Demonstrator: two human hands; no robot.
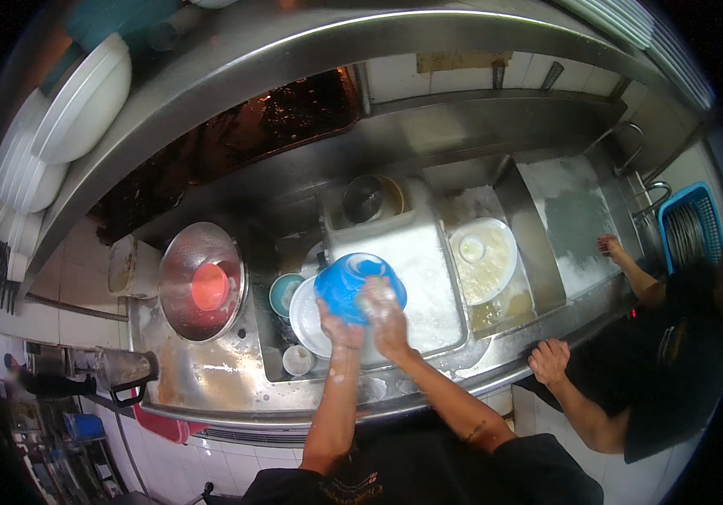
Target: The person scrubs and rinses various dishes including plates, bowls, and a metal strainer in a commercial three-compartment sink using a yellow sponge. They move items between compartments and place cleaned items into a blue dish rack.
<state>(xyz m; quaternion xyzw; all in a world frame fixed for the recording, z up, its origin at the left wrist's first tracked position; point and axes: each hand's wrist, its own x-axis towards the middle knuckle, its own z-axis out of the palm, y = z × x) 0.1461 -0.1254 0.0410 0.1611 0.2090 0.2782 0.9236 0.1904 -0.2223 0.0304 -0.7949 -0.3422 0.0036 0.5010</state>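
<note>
A blue plastic bowl [346, 284], streaked with white suds, is tilted over the foam-filled tub in the sink. My left hand [341, 326] grips its near-left edge, fingers partly hidden under the bowl. Against the bowl's right side presses my right hand [385, 318], closed round something pale and foamy that is too blurred to name. Just left of the bowl, a white plate [304, 318] lies partly beneath it. A teal cup [284, 295] and a small white cup [298, 360] stand beside that plate. White foam [420, 295] fills the tub to the right of my hands.
A metal colander [178, 295] holding a red bowl [210, 287] sits on the left counter. Right of the tub, a white basin [505, 263] holds cloudy water. A co-worker's hand [550, 360] rests at the sink's edge. Overhead runs a steel shelf [294, 42] with stacked white bowls [84, 101].
</note>
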